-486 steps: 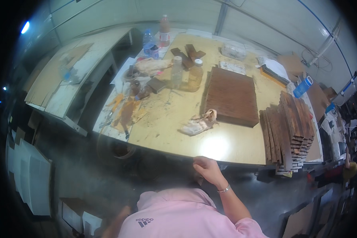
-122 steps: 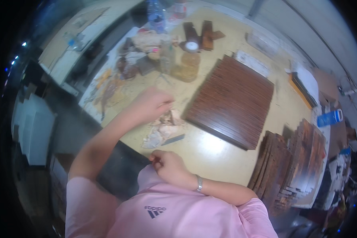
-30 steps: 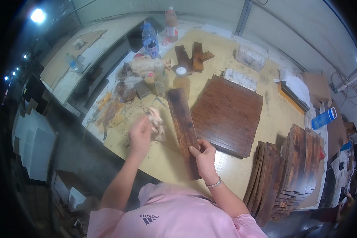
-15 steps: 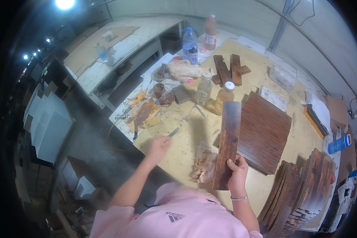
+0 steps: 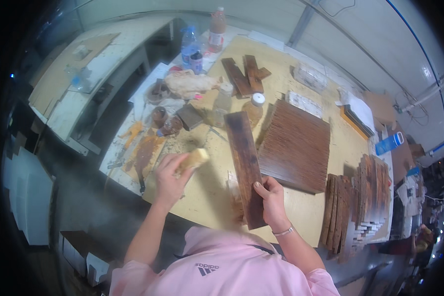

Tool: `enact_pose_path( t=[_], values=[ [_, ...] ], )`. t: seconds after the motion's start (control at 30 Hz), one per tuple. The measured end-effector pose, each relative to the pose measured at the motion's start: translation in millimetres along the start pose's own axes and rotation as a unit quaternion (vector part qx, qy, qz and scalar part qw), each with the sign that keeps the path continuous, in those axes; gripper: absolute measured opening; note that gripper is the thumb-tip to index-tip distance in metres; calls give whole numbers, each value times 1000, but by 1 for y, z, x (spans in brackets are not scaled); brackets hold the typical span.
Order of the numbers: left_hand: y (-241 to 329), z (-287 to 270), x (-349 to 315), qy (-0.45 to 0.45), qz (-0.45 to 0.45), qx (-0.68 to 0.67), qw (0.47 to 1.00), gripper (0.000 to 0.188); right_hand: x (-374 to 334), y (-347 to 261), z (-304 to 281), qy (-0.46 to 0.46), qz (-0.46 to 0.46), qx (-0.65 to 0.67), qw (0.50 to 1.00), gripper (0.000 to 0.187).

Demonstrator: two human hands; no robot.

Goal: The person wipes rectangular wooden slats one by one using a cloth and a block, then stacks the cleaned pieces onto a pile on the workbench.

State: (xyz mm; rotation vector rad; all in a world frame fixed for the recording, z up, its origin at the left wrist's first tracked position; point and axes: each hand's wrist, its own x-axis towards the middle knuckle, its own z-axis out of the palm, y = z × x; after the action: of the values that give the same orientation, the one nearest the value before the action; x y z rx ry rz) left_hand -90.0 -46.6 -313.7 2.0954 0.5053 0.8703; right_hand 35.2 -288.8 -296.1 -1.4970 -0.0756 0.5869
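Note:
My right hand (image 5: 272, 200) grips the lower end of a long dark brown wooden board (image 5: 245, 167), thumb on its face, and holds it tilted above the table. In my left hand (image 5: 170, 180) is a small pale yellow block (image 5: 196, 159), blurred by motion, raised off the table to the left of the board. I cannot tell whether it is a sponge or a sanding block. A crumpled plastic bag (image 5: 236, 202) lies partly hidden behind the board. To the board's right rests a wide stack of brown ridged wood (image 5: 296, 148).
Stacked brown boards (image 5: 362, 197) stand at the table's right edge. A white-capped bottle (image 5: 255, 109), stained cups (image 5: 159, 116) and a smeared orange-brown patch (image 5: 145, 153) lie beyond my hands. Short dark wood pieces (image 5: 237, 78) and a blue-red bottle group (image 5: 190, 47) are farther back.
The view has shifted to the right. My left hand has come up off the table area, and the pale yellow block now shows in it. My right hand still holds the board.

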Motion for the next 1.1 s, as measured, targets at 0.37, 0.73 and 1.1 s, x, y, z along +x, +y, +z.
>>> enact_pose_path(
  t=[0.37,0.73,1.1],
  values=[
    [37,58,-59,-179,241,-61,952,47,37,-31,-2,44,-12,59,997,7],
    [48,67,1,-106,261,-3,959,40,41,-21,-6,0,32,37,999,11],
    [17,43,46,0,172,75,982,34,20,15,-43,-66,45,-61,995,10]
  ],
)
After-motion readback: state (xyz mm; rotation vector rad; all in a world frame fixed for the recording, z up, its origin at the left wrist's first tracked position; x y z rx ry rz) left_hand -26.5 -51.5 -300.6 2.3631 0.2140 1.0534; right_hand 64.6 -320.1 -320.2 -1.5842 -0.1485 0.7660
